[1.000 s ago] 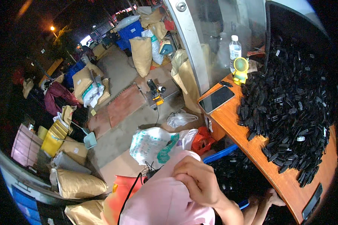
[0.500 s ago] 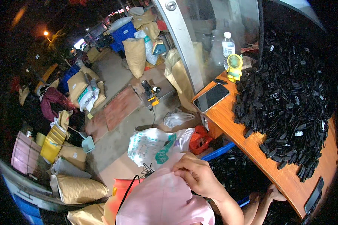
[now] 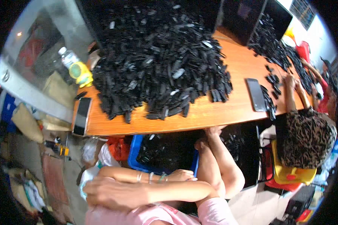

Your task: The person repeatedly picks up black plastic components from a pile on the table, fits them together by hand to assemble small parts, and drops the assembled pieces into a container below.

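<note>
Head view: the left hand (image 3: 182, 175), fingers bent, hold unclear, sits by the near edge of the blue bin (image 3: 133, 153); the blurred right hand (image 3: 106, 193), state unclear, is farther left. Black pieces (image 3: 157, 67) heap on the far surface (image 3: 199, 117).

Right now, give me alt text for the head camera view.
A pile of small black parts covers much of an orange wooden table. In front of it, the person's forearms cross, the right hand blurred at left and the left hand near a blue bin. At right, a co-worker in a patterned top sits at the table.
</note>
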`<state>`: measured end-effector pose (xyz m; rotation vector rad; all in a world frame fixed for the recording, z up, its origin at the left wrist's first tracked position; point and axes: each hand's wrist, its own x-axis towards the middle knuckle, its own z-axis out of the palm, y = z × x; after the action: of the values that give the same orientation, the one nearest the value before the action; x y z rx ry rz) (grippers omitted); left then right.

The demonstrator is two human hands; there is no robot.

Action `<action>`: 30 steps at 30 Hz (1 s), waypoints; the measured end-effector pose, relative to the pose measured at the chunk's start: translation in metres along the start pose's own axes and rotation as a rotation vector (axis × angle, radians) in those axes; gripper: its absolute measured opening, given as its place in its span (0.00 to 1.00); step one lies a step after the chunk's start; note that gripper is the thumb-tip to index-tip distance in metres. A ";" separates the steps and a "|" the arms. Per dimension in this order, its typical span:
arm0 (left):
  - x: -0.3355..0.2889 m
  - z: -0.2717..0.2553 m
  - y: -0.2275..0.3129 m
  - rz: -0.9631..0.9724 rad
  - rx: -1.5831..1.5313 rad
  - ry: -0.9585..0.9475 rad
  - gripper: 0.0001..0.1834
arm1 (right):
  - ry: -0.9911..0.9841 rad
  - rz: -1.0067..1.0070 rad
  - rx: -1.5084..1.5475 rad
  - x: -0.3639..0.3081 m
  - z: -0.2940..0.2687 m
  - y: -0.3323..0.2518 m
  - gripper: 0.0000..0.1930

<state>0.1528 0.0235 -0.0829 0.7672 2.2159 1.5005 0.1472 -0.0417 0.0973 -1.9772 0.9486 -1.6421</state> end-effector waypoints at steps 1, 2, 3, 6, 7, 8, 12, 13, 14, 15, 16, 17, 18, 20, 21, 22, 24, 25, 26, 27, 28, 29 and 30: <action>-0.001 -0.012 0.011 0.049 0.023 -0.053 0.14 | -0.026 0.101 -0.241 -0.005 -0.003 0.010 0.07; -0.003 -0.016 0.006 0.142 0.080 0.039 0.12 | 0.003 0.090 -0.235 -0.006 -0.004 0.012 0.06; -0.004 -0.020 0.001 0.235 0.136 0.135 0.09 | 0.031 0.075 -0.228 -0.007 -0.005 0.014 0.06; 0.022 -0.073 0.016 0.380 0.578 0.311 0.06 | 0.132 0.140 -0.536 -0.006 -0.027 -0.007 0.05; 0.031 -0.094 0.020 0.366 0.649 0.408 0.06 | 0.118 0.202 -0.733 -0.008 -0.045 -0.008 0.05; 0.037 -0.108 0.020 0.360 0.738 0.521 0.08 | 0.186 0.269 -0.787 -0.010 -0.069 -0.010 0.06; 0.050 -0.160 -0.004 0.330 0.807 0.607 0.20 | 0.469 0.512 -1.189 -0.061 -0.163 -0.001 0.07; 0.060 -0.169 0.004 0.236 0.880 0.518 0.20 | 0.529 0.608 -1.282 -0.090 -0.185 -0.001 0.07; 0.074 -0.172 0.013 0.188 1.040 0.425 0.19 | 0.600 0.740 -1.364 -0.131 -0.205 0.001 0.09; 0.078 -0.178 0.026 0.117 1.227 0.347 0.18 | 0.677 0.886 -1.414 -0.153 -0.215 -0.002 0.10; 0.081 -0.183 0.029 0.207 1.350 0.372 0.16 | 0.711 0.904 -1.461 -0.174 -0.224 -0.003 0.09; 0.082 -0.185 0.030 0.211 1.347 0.379 0.16 | 0.715 0.933 -1.495 -0.184 -0.228 -0.003 0.09; 0.081 -0.186 0.030 0.217 1.343 0.351 0.16 | 0.720 0.972 -1.446 -0.185 -0.229 0.000 0.08; 0.080 -0.188 0.030 0.246 1.272 0.336 0.16 | 0.726 1.038 -1.417 -0.188 -0.225 0.010 0.08; 0.078 -0.191 0.031 0.244 1.268 0.338 0.16 | 0.730 1.064 -1.440 -0.185 -0.222 0.018 0.07; 0.075 -0.191 0.033 0.271 1.196 0.381 0.16 | 0.703 1.112 -1.491 -0.184 -0.220 0.021 0.07; 0.070 -0.187 0.033 0.334 1.070 0.461 0.17 | 0.732 1.098 -1.496 -0.184 -0.216 0.022 0.07; 0.067 -0.183 0.030 0.359 1.045 0.488 0.18 | 0.764 1.080 -1.502 -0.183 -0.216 0.023 0.07; 0.065 -0.181 0.028 0.374 1.015 0.492 0.18 | 0.746 1.086 -1.529 -0.185 -0.217 0.022 0.09; 0.063 -0.177 0.028 0.388 0.983 0.497 0.18 | 0.744 1.093 -1.528 -0.186 -0.217 0.022 0.09; 0.062 -0.173 0.024 0.395 0.974 0.484 0.18 | 0.751 1.094 -1.540 -0.188 -0.217 0.022 0.09; 0.062 -0.170 0.022 0.396 0.967 0.481 0.18 | 0.759 1.096 -1.554 -0.189 -0.217 0.022 0.10; 0.063 -0.169 0.019 0.412 0.966 0.477 0.17 | 0.756 1.099 -1.556 -0.190 -0.216 0.022 0.10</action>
<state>0.0122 -0.0567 -0.0016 1.2912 3.3500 0.6909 -0.0825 0.1036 -0.0001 -0.5615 3.3972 -0.7789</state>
